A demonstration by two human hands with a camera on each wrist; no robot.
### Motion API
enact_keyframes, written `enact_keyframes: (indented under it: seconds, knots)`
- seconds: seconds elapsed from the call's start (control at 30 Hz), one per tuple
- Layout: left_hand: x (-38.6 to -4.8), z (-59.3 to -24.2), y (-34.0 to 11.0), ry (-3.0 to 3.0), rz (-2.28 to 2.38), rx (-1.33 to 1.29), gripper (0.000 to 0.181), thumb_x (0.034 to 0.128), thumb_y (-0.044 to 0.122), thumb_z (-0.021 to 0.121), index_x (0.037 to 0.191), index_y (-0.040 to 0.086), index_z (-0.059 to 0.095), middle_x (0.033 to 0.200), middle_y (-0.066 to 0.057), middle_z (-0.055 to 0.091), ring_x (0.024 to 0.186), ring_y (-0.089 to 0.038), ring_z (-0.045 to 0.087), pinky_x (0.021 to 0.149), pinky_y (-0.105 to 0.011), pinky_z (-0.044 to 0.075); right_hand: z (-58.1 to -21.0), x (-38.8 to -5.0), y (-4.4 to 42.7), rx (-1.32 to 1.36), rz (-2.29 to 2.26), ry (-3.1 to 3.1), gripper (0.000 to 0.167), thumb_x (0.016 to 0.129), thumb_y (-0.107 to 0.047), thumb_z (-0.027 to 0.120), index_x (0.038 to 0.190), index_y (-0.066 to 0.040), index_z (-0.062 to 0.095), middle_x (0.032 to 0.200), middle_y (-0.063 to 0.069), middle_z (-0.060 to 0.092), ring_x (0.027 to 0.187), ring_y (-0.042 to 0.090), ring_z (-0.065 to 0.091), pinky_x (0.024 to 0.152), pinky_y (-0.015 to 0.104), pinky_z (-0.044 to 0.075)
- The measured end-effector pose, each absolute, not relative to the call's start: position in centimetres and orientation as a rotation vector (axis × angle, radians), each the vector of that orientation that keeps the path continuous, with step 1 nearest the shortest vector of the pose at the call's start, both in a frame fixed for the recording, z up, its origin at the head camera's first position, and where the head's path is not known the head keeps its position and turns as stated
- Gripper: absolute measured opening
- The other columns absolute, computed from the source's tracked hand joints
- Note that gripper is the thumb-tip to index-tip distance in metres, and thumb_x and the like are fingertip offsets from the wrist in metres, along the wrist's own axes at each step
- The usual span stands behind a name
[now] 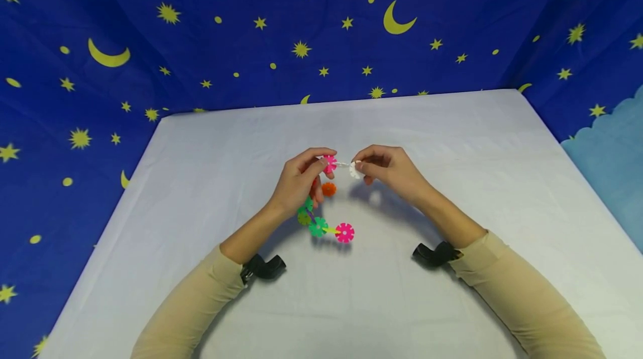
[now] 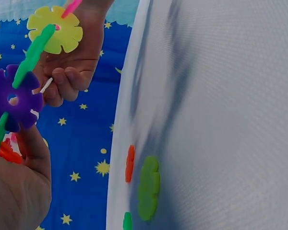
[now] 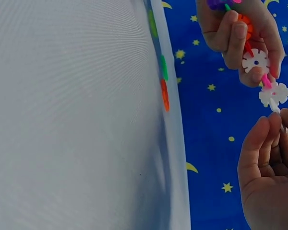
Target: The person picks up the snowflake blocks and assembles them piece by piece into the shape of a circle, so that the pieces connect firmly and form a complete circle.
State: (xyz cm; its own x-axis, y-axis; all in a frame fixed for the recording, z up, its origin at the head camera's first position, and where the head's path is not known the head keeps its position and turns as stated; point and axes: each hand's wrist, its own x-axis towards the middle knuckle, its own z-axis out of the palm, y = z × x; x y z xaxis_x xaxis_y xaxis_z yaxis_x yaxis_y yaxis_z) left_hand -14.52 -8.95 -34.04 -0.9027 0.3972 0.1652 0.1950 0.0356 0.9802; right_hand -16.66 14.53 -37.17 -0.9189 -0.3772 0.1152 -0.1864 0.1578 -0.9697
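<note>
My left hand (image 1: pixel 296 183) pinches a pink notched snowflake disc (image 1: pixel 329 163), part of a chain of interlocking plastic discs. From that hand the chain hangs down through a purple disc (image 2: pixel 15 99), a green disc (image 1: pixel 318 227) and a yellow disc (image 2: pixel 55 29) to a pink disc (image 1: pixel 344 233) at its end. On the other side, a white disc (image 3: pixel 273 94) follows the pink one. My right hand (image 1: pixel 394 169) pinches another white disc (image 1: pixel 355 169) between thumb and fingertips, against that white disc. Fingers partly hide the joint.
On the white table (image 1: pixel 382 303) lie an orange disc (image 1: pixel 329 188), a lime disc (image 2: pixel 149 188) and a green disc (image 3: pixel 164 67), beneath the hands. A blue star-patterned cloth (image 1: pixel 281 24) stands behind. Black wrist mounts (image 1: pixel 434 254) sit at both sleeves.
</note>
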Motion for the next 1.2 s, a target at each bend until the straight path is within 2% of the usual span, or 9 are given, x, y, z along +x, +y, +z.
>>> enact_keyframes:
  seconds: [0.2,0.4,0.5,0.63,0.77,1.0,1.2]
  knots:
    - [-14.5,-34.1,-8.9,2.182,1.939,0.630,0.027,0.1013,0.009,0.046,0.124,0.002,0.059,0.086,-0.027,0.058,0.041,-0.038,0.050,0.038,-0.043,0.047,-37.0,-16.6,14.4,-0.553,-1.866,2.246,0.022,0.093,-0.021,0.066,0.108,-0.006,0.069,0.093,0.015,0.065,0.065,0.030,0.060,0.068,0.036,0.053]
    - [-14.4,-34.3,-8.9,2.207,1.893,0.635,0.027,0.1019,0.011,0.045,0.124,0.006,0.060,0.084,-0.021,0.060,0.041,-0.037,0.050,0.040,-0.052,0.046,-36.8,-16.5,14.3,-0.542,-1.878,2.188,0.027,0.091,-0.019,0.068,0.110,0.001,0.068,0.087,0.030,0.061,0.060,0.030,0.058,0.064,0.036,0.051]
    - [-14.4,-34.2,-8.9,2.198,1.893,0.641,0.027,0.1023,0.010,0.044,0.123,0.005,0.060,0.080,-0.020,0.058,0.041,-0.040,0.048,0.040,-0.054,0.045,-36.7,-16.4,14.3,-0.548,-1.895,2.162,0.025,0.091,-0.016,0.067,0.108,0.002,0.068,0.086,0.027,0.062,0.060,0.028,0.060,0.062,0.037,0.053]
    - [-14.4,-34.1,-8.8,2.175,1.886,0.647,0.028,0.1030,0.010,0.041,0.124,0.003,0.058,0.070,-0.025,0.053,0.040,-0.040,0.046,0.038,-0.047,0.044,-36.7,-16.3,14.3,-0.568,-1.925,2.136,0.022,0.092,-0.013,0.066,0.107,0.004,0.068,0.085,0.020,0.063,0.060,0.027,0.060,0.061,0.039,0.054]
    - [-14.3,-34.0,-8.7,2.175,1.858,0.654,0.028,0.1037,0.011,0.038,0.124,0.005,0.057,0.062,-0.028,0.048,0.040,-0.038,0.046,0.037,-0.041,0.044,-36.7,-16.2,14.2,-0.571,-1.936,2.137,0.022,0.092,-0.010,0.066,0.106,0.006,0.067,0.086,0.020,0.063,0.060,0.027,0.060,0.061,0.040,0.055]
    - [-15.0,-35.5,-8.9,2.183,1.854,0.632,0.029,0.1048,0.014,0.038,0.122,0.007,0.059,0.057,-0.026,0.047,0.038,-0.036,0.045,0.036,-0.040,0.043,-36.8,-15.8,13.6,-0.577,-1.929,2.163,0.015,0.092,-0.010,0.066,0.102,0.001,0.070,0.083,0.024,0.063,0.058,0.028,0.060,0.060,0.040,0.055]
    - [-15.5,-37.0,-8.7,2.215,1.882,0.626,0.027,0.1048,0.022,0.040,0.122,0.015,0.061,0.054,-0.020,0.047,0.035,-0.032,0.043,0.033,-0.039,0.041,-36.5,-15.1,13.1,-0.525,-2.019,2.163,0.019,0.091,-0.008,0.066,0.103,0.006,0.068,0.080,0.022,0.064,0.056,0.027,0.061,0.058,0.042,0.056]
